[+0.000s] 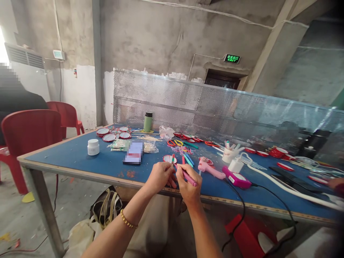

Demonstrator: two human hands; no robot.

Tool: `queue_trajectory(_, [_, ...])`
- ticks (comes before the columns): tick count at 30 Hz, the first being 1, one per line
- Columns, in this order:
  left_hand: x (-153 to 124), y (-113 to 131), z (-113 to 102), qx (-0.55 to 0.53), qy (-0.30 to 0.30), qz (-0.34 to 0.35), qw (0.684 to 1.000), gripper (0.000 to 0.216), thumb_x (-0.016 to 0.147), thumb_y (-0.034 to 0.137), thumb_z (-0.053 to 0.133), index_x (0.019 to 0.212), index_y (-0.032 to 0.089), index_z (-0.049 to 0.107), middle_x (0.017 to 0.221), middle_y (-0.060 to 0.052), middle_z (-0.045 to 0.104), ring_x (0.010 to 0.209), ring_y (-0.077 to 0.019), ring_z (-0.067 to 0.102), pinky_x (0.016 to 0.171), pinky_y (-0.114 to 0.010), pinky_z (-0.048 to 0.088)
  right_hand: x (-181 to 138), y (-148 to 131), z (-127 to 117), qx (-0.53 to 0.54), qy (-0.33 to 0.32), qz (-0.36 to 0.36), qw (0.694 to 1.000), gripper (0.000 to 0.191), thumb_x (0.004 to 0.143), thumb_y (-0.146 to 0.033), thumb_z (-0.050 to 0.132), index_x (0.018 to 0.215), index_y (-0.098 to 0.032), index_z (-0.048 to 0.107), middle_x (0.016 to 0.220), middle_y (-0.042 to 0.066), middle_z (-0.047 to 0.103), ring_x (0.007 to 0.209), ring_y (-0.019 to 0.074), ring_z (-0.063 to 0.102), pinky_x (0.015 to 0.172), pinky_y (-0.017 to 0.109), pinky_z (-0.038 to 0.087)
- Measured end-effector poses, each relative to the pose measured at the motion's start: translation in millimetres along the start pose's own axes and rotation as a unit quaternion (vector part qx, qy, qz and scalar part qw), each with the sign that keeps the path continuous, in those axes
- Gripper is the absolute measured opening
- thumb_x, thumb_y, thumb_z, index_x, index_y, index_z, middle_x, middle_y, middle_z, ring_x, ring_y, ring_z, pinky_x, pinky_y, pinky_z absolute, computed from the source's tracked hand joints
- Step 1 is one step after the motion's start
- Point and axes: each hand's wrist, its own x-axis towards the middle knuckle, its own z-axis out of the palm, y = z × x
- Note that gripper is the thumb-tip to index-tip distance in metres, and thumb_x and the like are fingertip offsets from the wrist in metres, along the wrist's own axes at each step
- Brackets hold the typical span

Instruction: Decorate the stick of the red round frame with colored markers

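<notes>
My right hand [191, 190] is closed around a pink marker pen [190, 178], its tip pointing toward my left hand. My left hand [160, 176] pinches a small stick with a green and red end [173, 158] close to the pen's tip. Both hands meet over the table's front edge, nearly touching. Just beyond them lies a round white disc with a red rim [168, 157], partly hidden by my fingers. Blue and teal pens [189, 160] lie past my right hand, with a red one beside them.
A pink glue gun [211, 168] and a purple device [239, 179] with a black cable lie to the right. A phone [134, 152], a white jar [93, 147] and a green bottle [148, 122] stand or lie leftward. White cup [228, 154] holds pens. Perforated metal panel [172, 100] runs behind.
</notes>
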Motion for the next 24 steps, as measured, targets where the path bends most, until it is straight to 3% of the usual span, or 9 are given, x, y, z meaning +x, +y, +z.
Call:
queue_trajectory(12, [-0.1, -2.7, 0.4, 0.001, 0.002, 0.012, 1.0, 0.03, 0.085, 0.039, 0.048, 0.062, 0.02, 0.05, 0.047, 0.002, 0.06, 0.046, -0.0169, 0.067, 0.042, -0.021, 0.047, -1.7, 3.2, 1.8, 0.004, -0.027, 0.002, 1.0, 0.017, 0.095, -0.018, 0.054, 0.082, -0.019, 0.065, 0.072, 0.003, 0.07, 0.063, 0.0146, 0.066, 0.063, 0.024, 0.05])
queue_trajectory(24, [0.1, -1.2, -0.1, -0.003, 0.005, 0.001, 1.0, 0.028, 0.086, 0.033, 0.048, 0.062, 0.019, 0.051, 0.049, 0.001, 0.062, 0.046, -0.0154, 0.067, 0.042, -0.019, 0.046, -2.5, 2.4, 1.7, -0.001, 0.012, 0.006, 1.0, 0.017, 0.094, -0.018, 0.055, 0.079, -0.018, 0.064, 0.066, 0.001, 0.067, 0.054, 0.0124, 0.062, 0.057, 0.022, 0.048])
